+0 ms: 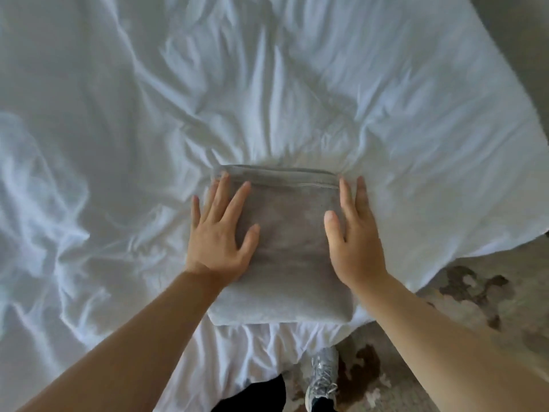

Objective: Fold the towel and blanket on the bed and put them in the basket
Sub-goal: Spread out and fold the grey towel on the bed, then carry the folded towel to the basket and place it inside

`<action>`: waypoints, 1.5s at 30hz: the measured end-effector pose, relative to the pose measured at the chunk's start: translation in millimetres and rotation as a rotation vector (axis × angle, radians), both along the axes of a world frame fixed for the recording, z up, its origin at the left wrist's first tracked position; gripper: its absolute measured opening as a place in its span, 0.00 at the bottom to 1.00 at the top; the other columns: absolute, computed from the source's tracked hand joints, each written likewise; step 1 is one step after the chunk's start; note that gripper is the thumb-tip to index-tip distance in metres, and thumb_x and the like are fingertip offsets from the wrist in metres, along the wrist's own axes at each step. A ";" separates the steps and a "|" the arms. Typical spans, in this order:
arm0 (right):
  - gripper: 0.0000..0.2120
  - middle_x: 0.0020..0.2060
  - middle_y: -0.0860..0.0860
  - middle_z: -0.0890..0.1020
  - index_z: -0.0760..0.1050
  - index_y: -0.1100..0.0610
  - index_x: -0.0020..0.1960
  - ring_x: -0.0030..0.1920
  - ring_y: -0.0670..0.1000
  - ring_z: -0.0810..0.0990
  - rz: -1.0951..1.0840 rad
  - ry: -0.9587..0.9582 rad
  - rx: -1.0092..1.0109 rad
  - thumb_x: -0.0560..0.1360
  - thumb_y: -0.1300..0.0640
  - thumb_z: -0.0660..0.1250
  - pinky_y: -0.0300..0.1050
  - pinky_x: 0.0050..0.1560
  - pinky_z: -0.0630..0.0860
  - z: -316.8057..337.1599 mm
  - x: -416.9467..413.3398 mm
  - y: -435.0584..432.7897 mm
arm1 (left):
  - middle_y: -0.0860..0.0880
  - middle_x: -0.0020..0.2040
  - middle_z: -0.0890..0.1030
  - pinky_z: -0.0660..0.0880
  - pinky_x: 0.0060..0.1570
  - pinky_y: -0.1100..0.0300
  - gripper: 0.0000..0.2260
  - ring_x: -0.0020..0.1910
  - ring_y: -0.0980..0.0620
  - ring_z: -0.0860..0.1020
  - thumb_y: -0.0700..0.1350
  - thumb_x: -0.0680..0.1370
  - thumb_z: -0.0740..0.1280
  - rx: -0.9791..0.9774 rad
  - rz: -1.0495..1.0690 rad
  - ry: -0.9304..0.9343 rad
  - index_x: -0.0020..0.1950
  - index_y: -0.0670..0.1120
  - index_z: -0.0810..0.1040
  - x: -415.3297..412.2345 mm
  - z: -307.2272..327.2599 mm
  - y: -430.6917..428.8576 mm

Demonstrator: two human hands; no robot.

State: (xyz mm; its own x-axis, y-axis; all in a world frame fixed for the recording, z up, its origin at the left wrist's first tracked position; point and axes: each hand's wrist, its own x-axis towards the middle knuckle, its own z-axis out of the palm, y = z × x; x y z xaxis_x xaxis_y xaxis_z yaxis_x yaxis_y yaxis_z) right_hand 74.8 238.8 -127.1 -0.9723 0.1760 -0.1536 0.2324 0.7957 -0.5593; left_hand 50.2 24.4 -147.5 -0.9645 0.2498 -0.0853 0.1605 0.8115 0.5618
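A grey folded cloth [286, 233], whether towel or blanket I cannot tell, lies as a thick rectangle near the foot edge of the bed [148, 114]. My left hand [221, 230] rests flat on its left side with the fingers spread. My right hand [353, 233] lies along its right edge, palm turned inward against the side, fingers straight. Neither hand grips the cloth. No basket and no second cloth are in view.
The bed is covered by a wrinkled white sheet. Its right edge and foot edge drop to a patterned beige and brown rug [475, 307]. My grey laced shoe [322, 379] and a dark trouser leg [252, 396] stand at the foot of the bed.
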 end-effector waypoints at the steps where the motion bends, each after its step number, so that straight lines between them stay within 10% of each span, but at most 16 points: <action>1: 0.29 0.78 0.55 0.51 0.53 0.53 0.78 0.78 0.55 0.52 0.032 0.036 0.014 0.79 0.44 0.48 0.54 0.75 0.54 8.4 10.6 -9.2 | 0.49 0.78 0.51 0.42 0.75 0.46 0.30 0.78 0.49 0.49 0.58 0.76 0.54 0.003 -0.021 0.019 0.77 0.50 0.58 10.0 6.9 -1.1; 7: 0.26 0.77 0.49 0.46 0.45 0.47 0.76 0.78 0.54 0.46 0.254 -0.070 0.206 0.80 0.47 0.48 0.56 0.76 0.51 -23.1 60.1 -14.4 | 0.54 0.77 0.48 0.50 0.74 0.47 0.30 0.77 0.50 0.48 0.60 0.75 0.49 -0.076 -0.038 -0.082 0.76 0.54 0.49 55.0 -24.2 -12.9; 16: 0.26 0.74 0.63 0.61 0.60 0.59 0.74 0.75 0.65 0.58 0.232 0.091 0.285 0.79 0.52 0.50 0.63 0.73 0.58 -81.1 61.7 -21.8 | 0.51 0.76 0.52 0.51 0.73 0.48 0.30 0.76 0.51 0.49 0.58 0.76 0.53 0.087 -0.035 0.054 0.76 0.50 0.53 57.2 -83.2 -19.2; 19: 0.26 0.77 0.55 0.57 0.60 0.55 0.76 0.77 0.53 0.53 0.076 0.022 0.046 0.80 0.50 0.56 0.48 0.76 0.55 -43.8 57.8 -16.7 | 0.53 0.78 0.53 0.55 0.72 0.57 0.29 0.76 0.52 0.54 0.57 0.76 0.61 0.256 0.106 -0.022 0.76 0.52 0.62 56.8 -51.7 -20.3; 22: 0.29 0.70 0.54 0.69 0.64 0.54 0.73 0.68 0.55 0.70 -0.500 -0.192 -0.355 0.76 0.45 0.65 0.51 0.67 0.69 -13.7 38.8 -7.5 | 0.49 0.76 0.60 0.63 0.69 0.55 0.32 0.72 0.48 0.64 0.61 0.73 0.68 0.476 0.689 -0.313 0.74 0.53 0.64 48.1 -25.5 -22.1; 25: 0.24 0.52 0.55 0.85 0.79 0.57 0.59 0.49 0.55 0.84 -0.735 -0.523 -0.731 0.71 0.41 0.70 0.50 0.48 0.81 7.4 22.2 -1.7 | 0.45 0.72 0.68 0.66 0.68 0.50 0.40 0.69 0.43 0.69 0.67 0.70 0.67 0.394 0.728 -0.555 0.75 0.47 0.63 37.1 -14.2 -22.4; 30: 0.29 0.47 0.54 0.86 0.81 0.55 0.55 0.46 0.53 0.86 -0.586 -0.646 -0.822 0.60 0.40 0.74 0.47 0.40 0.81 32.2 11.7 -12.1 | 0.49 0.57 0.81 0.74 0.54 0.54 0.27 0.56 0.44 0.78 0.66 0.71 0.66 0.454 0.594 -0.570 0.62 0.49 0.75 29.3 -7.7 -37.2; 37: 0.09 0.39 0.55 0.86 0.80 0.57 0.51 0.37 0.53 0.86 -0.389 -0.592 -0.843 0.72 0.56 0.68 0.44 0.32 0.81 70.9 20.3 -41.7 | 0.54 0.46 0.82 0.73 0.44 0.60 0.22 0.45 0.53 0.79 0.61 0.70 0.71 0.778 0.687 -0.604 0.58 0.50 0.79 54.8 5.5 -64.5; 45: 0.23 0.47 0.61 0.85 0.78 0.61 0.57 0.43 0.58 0.85 0.091 -0.642 -0.910 0.62 0.58 0.73 0.49 0.36 0.81 163.5 83.9 -120.3 | 0.49 0.51 0.85 0.79 0.47 0.59 0.33 0.50 0.51 0.84 0.64 0.60 0.77 1.147 0.657 -0.729 0.58 0.47 0.80 198.2 102.3 -170.5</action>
State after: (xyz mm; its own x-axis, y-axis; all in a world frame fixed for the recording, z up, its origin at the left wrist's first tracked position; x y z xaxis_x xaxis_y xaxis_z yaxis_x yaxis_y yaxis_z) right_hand 158.7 118.4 36.3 -0.6699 -0.3252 -0.6674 0.6492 0.1796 -0.7391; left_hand 248.5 -146.1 -45.2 -0.7617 0.0645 -0.6447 -0.6316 -0.2955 0.7168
